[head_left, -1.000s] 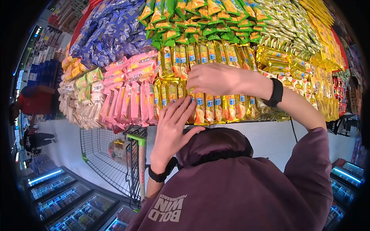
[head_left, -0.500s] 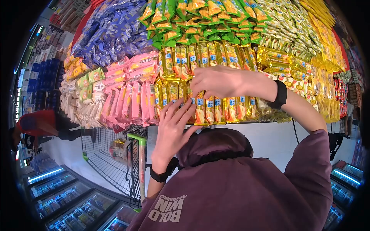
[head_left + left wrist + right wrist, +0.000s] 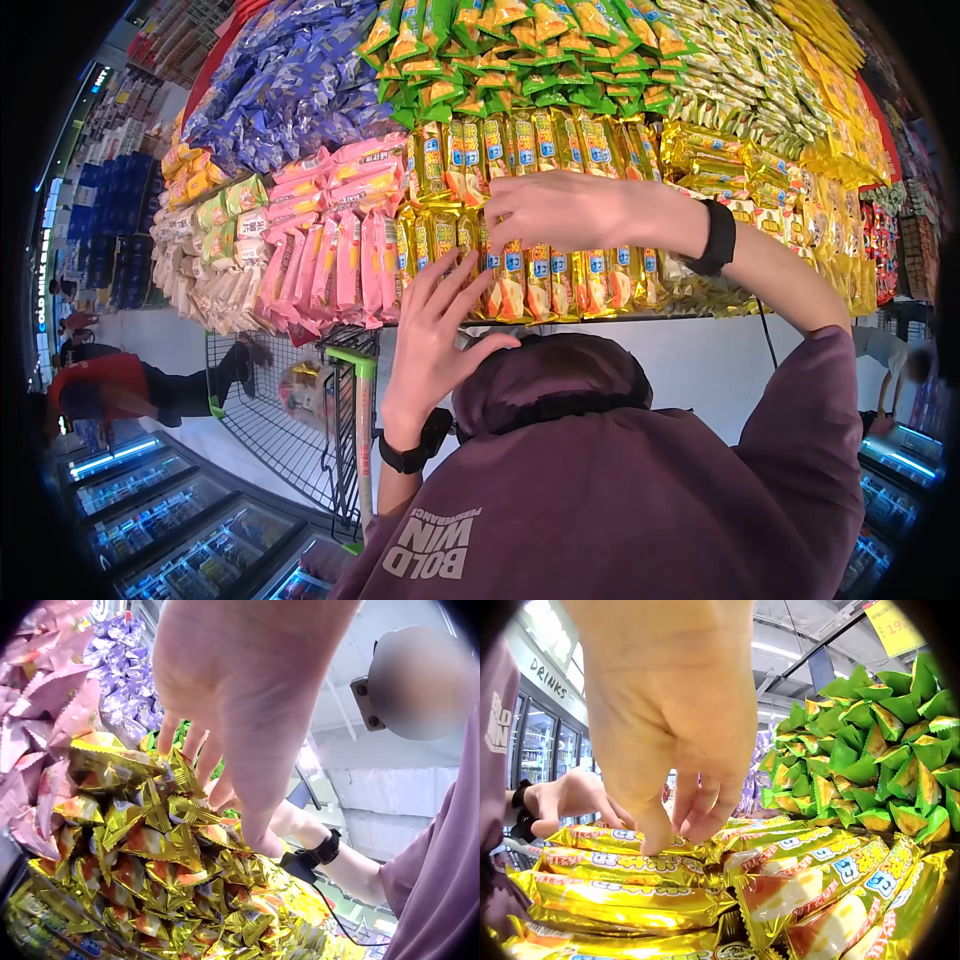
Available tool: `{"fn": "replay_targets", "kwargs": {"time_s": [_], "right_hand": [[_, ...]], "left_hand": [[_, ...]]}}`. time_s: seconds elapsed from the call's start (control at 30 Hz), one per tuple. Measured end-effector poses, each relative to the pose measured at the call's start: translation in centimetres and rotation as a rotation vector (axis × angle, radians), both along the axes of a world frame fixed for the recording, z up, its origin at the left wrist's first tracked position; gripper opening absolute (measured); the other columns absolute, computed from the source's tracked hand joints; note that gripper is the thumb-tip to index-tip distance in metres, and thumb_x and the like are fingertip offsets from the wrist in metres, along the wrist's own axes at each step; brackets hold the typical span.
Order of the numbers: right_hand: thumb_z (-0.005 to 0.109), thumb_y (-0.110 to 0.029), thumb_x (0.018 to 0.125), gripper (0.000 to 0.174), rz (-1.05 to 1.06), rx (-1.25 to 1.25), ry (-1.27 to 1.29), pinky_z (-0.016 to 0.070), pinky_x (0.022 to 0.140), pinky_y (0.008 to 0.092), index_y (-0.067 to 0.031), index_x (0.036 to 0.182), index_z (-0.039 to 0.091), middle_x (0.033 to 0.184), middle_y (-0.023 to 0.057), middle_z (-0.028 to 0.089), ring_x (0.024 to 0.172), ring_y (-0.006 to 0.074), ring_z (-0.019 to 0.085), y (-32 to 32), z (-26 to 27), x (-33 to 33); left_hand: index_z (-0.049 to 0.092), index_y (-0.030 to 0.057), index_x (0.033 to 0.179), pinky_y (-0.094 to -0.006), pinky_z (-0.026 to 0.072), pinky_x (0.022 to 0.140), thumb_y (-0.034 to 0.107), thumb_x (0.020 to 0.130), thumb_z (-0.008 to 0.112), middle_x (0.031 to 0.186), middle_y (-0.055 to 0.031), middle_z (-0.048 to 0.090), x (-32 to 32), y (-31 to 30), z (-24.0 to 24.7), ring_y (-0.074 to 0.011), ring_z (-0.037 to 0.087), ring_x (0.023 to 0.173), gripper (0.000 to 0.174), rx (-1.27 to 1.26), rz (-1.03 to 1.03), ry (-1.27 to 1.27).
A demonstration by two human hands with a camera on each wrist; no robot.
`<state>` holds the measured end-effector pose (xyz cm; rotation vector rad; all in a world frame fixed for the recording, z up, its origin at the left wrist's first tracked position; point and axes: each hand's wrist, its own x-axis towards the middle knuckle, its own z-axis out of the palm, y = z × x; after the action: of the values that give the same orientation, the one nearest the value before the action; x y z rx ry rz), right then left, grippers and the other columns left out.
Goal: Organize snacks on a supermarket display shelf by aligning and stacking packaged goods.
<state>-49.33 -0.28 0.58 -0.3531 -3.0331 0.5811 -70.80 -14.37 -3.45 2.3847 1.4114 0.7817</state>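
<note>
Long gold snack packets (image 3: 597, 285) stand in two tight rows on the display. My right hand (image 3: 560, 210) reaches over the front row from the right, fingers bent downward. In the right wrist view, its thumb and fingertips pinch the end of a gold packet (image 3: 622, 862), partly hidden by the hand. My left hand (image 3: 430, 335) lies at the left part of the front row. Its fingers are spread and fairly straight, tips on the packets, with the thumb held out to the side. The left wrist view shows those fingertips behind the gold packet ends (image 3: 161, 847).
Pink packets (image 3: 345, 260) and white packets (image 3: 190, 260) adjoin on the left, blue ones (image 3: 290, 85) behind them. Green packets (image 3: 530, 50) are heaped at the back. A wire shopping cart (image 3: 280, 410) stands at the display's front left. People walk at the left and right edges.
My left hand has shifted slightly down and left, its thumb spreading wider. The right hand stays nearly in place. At the left, a person in red has moved nearer the cart.
</note>
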Motion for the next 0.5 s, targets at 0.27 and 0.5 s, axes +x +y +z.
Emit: {"fn": "replay_targets", "kwargs": {"time_s": [0.27,0.5], "right_hand": [[0.063,0.007,0.079,0.026,-0.139,-0.147,0.236,0.0530,0.080,0.0416,-0.0011,0.103,0.067,0.099,0.0149,0.067,0.094,0.0332,0.065,2.0,0.0,1.7],[0.064,0.005,0.079,0.004,-0.329,-0.128,0.089,0.0490,0.069,0.0450,0.0027,0.083,0.062,0.080,0.0172,0.065,0.080,0.0376,0.064,-0.9,1.8,5.7]], "left_hand": [[0.062,0.0080,0.130,-0.0497,0.0325,0.113,0.029,0.073,0.085,0.138,-0.0098,0.058,1.2,-0.4,0.1,-0.0303,0.047,0.133,0.065,-0.001,-0.003,0.036],[0.062,0.0097,0.131,-0.0477,0.0375,0.110,0.026,0.074,0.083,0.144,-0.0102,0.053,1.7,-0.2,0.3,-0.0312,0.047,0.133,0.062,0.012,-0.058,0.026]]}}
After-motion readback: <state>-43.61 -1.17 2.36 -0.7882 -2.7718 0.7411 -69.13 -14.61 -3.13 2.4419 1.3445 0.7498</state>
